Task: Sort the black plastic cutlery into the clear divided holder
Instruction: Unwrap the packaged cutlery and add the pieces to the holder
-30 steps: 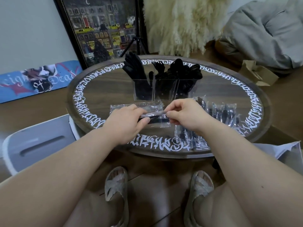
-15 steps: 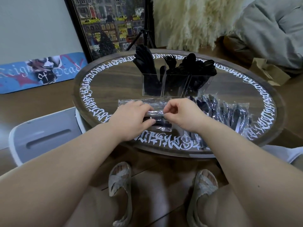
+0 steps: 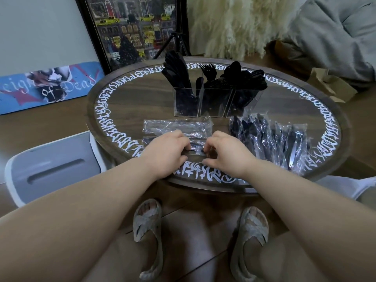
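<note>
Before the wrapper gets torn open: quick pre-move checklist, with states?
1. Left hand grips the wrapped packet: ok.
2. Right hand pinches the packet's other end: ok.
3. Packet already open: cannot tell, fingers cover it.
4. Clear divided holder upright, within view behind the hands: ok.
5. Room left in the holder's compartments: cannot tell, all three look crowded.
6. Pile of wrapped cutlery clear of the hands, to the right: ok.
</note>
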Available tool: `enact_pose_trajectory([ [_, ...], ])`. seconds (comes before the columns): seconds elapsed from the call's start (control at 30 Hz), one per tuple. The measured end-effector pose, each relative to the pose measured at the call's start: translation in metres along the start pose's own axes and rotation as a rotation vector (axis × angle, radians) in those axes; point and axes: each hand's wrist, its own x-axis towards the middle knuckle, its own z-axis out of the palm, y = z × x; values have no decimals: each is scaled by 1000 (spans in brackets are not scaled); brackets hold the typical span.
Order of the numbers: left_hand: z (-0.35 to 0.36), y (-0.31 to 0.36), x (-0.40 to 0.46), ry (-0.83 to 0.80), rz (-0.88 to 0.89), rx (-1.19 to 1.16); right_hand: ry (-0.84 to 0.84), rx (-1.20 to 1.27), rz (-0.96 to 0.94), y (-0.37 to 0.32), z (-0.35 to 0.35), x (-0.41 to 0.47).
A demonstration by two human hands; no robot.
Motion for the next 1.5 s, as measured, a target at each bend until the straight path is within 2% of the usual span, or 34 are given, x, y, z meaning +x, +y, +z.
enact_pose_trajectory([
  [0.17, 4, 1, 1, 54, 4, 82, 58, -82, -40, -2, 8, 4],
  [0.5, 6, 3, 2, 58, -15, -3, 117, -132, -81, -5, 14, 10],
  [0.63, 5, 3, 3, 44, -17, -11, 82, -156, -74, -9, 15, 10],
  [0.97, 5, 5, 5, 15, -33, -51, 49, 100, 156, -11, 15, 15],
  [1.13, 5, 4, 5, 6, -38, -70, 123, 385, 357, 2, 8, 14],
  [1.3, 7, 3, 5, 19, -36, -56, 149, 420, 363, 1, 5, 12],
  [1.37, 6, 3, 5, 18, -37, -50, 171, 378, 295, -5, 5, 12],
  [1.5, 6, 4, 6, 17, -37, -40, 107, 77, 176, -11, 12, 16],
])
